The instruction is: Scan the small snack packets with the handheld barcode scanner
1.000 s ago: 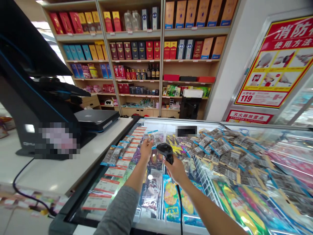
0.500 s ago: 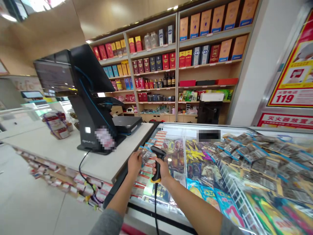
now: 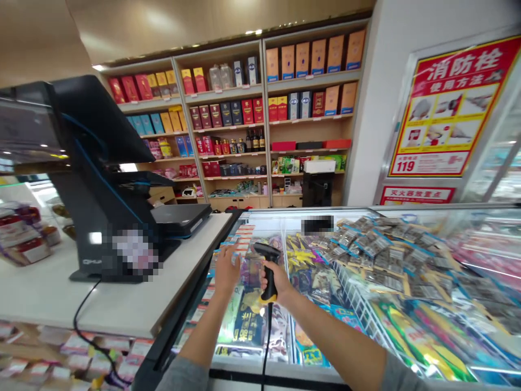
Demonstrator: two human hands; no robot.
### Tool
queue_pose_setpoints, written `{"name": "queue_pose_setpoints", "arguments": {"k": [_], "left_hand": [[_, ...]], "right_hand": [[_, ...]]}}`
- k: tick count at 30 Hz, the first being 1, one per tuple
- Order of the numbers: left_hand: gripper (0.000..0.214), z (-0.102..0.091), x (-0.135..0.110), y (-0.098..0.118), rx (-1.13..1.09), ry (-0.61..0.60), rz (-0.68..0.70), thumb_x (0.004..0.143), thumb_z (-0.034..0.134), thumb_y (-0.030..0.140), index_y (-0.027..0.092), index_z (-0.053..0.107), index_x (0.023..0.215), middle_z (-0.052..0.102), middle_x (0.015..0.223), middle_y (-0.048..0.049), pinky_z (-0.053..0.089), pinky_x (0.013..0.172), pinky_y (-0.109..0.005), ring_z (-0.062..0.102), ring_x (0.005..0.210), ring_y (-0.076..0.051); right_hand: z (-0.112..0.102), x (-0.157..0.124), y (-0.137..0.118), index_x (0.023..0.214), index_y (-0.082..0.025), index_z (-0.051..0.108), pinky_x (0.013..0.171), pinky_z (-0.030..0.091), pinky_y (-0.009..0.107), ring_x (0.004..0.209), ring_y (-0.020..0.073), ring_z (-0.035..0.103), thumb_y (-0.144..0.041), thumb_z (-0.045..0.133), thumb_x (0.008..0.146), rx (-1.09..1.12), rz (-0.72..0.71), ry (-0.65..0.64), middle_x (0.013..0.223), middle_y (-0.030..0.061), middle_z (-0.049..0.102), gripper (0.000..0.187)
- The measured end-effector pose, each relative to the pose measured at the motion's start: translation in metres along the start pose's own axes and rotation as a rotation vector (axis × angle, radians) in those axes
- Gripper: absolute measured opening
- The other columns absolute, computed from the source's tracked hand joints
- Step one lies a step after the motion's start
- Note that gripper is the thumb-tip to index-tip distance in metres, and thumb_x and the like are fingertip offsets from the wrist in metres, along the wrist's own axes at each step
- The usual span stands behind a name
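Far to the left of both hands a black till (image 3: 101,179) stands on a white counter (image 3: 44,296), well apart from them. The counter's edge meets the dark frame of a glass-topped freezer (image 3: 179,320), and both hands hover over that glass.

The left hand (image 3: 226,269) is raised with its back to the camera, fingers loosely spread and pointing away. Something blue-edged shows at its fingertips, but I cannot tell whether the hand has hold of anything.

Just to its right, close but not touching, the right hand (image 3: 279,281) is wrapped tight round the handle of a scanner (image 3: 266,259). The scanner is black with a yellow base, upright, its head tipped toward the left hand. Its cord (image 3: 266,347) hangs straight down from below the fist.

Under the glass beneath both hands lie coloured snack bags (image 3: 244,320). Further right of the gripping hand a heap of small silvery packets (image 3: 378,244) is spread on top of the freezer. Beyond the hands, wall shelves (image 3: 244,108) carry boxes and bottles, and a red poster (image 3: 448,108) hangs up to the right.
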State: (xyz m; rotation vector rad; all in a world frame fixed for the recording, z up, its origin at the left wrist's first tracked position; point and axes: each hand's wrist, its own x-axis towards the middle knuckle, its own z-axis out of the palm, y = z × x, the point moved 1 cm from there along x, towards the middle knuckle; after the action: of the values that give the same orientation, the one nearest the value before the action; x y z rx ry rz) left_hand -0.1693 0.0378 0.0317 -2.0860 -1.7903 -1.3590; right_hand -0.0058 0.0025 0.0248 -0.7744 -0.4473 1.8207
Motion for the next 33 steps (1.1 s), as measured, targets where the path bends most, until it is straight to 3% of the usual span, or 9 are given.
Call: {"name": "queue_pose_setpoints", "arguments": {"k": [4,10,14,18,21,26,29,33], "left_hand": [[0.036,0.039,0.008,0.058,-0.131,-0.119,0.109,0.082,0.052,0.014,0.022,0.065,0.114,0.064,0.115,-0.0098,0.044,0.103,-0.043,0.057,0.114,-0.026],[0.033,0.130,0.007,0.165,-0.373,-0.348,0.195,0.080,0.057,0.014,0.022,0.068,0.110,0.066,0.113,-0.0089,0.045,0.102,-0.041,0.060,0.110,-0.024],[0.034,0.184,0.007,0.236,-0.486,-0.439,0.272,0.079,0.060,0.015,0.021,0.068,0.111,0.067,0.114,-0.0095,0.045,0.102,-0.040,0.061,0.111,-0.024],[0.033,0.228,0.019,0.292,-0.451,-0.507,0.287,0.079,0.062,0.016,0.019,0.068,0.111,0.067,0.117,-0.0114,0.042,0.103,-0.038,0.059,0.114,-0.025],[0.031,0.256,0.031,0.314,-0.364,-0.620,0.200,0.073,0.069,0.017,0.018,0.071,0.104,0.070,0.110,-0.0124,0.045,0.097,-0.037,0.062,0.109,-0.027],[0.027,0.286,0.041,0.320,-0.329,-0.747,0.055,0.057,0.081,0.019,0.019,0.072,0.082,0.073,0.089,-0.0081,0.048,0.086,-0.033,0.066,0.097,-0.027],[0.022,0.287,0.042,0.321,-0.349,-0.763,0.066,0.057,0.080,0.022,0.019,0.071,0.076,0.072,0.083,-0.0056,0.049,0.079,-0.030,0.066,0.089,-0.024],[0.016,0.269,0.043,0.312,-0.511,-0.715,0.041,0.066,0.073,0.023,0.018,0.069,0.080,0.070,0.078,-0.0026,0.049,0.076,-0.029,0.064,0.081,-0.019]], "right_hand": [[-0.056,-0.020,-0.066,0.079,-0.020,0.052,0.034,0.031,0.019,0.036,0.0082,0.041,-0.030,0.072,0.063,-0.042,-0.244,0.080,0.047,-0.0064,0.050,0.028],[-0.144,-0.056,-0.152,0.083,-0.021,0.053,0.035,0.033,0.021,0.035,0.0084,0.041,-0.036,0.078,0.055,-0.081,-0.597,0.271,0.048,-0.0086,0.050,0.040],[-0.185,-0.074,-0.179,0.084,-0.022,0.052,0.035,0.034,0.021,0.036,0.0084,0.042,-0.037,0.079,0.054,0.052,-0.741,0.410,0.049,-0.0095,0.050,0.043],[-0.205,-0.075,-0.184,0.078,-0.023,0.047,0.034,0.035,0.021,0.036,0.0080,0.041,-0.043,0.078,0.058,0.220,-0.743,0.509,0.048,-0.0097,0.048,0.042],[-0.208,-0.071,-0.184,0.076,-0.023,0.046,0.033,0.033,0.021,0.036,0.0083,0.042,-0.044,0.076,0.062,0.286,-0.720,0.534,0.049,-0.0089,0.048,0.040],[-0.207,-0.066,-0.186,0.077,-0.024,0.045,0.035,0.036,0.022,0.036,0.0085,0.042,-0.043,0.075,0.064,0.371,-0.705,0.566,0.049,-0.0087,0.048,0.038],[-0.205,-0.067,-0.186,0.076,-0.024,0.045,0.035,0.035,0.023,0.037,0.0089,0.042,-0.040,0.076,0.063,0.345,-0.704,0.572,0.050,-0.0085,0.049,0.037],[-0.199,-0.076,-0.184,0.080,-0.023,0.047,0.036,0.036,0.023,0.036,0.0087,0.042,-0.040,0.076,0.063,0.306,-0.759,0.538,0.050,-0.0091,0.050,0.037]]}}
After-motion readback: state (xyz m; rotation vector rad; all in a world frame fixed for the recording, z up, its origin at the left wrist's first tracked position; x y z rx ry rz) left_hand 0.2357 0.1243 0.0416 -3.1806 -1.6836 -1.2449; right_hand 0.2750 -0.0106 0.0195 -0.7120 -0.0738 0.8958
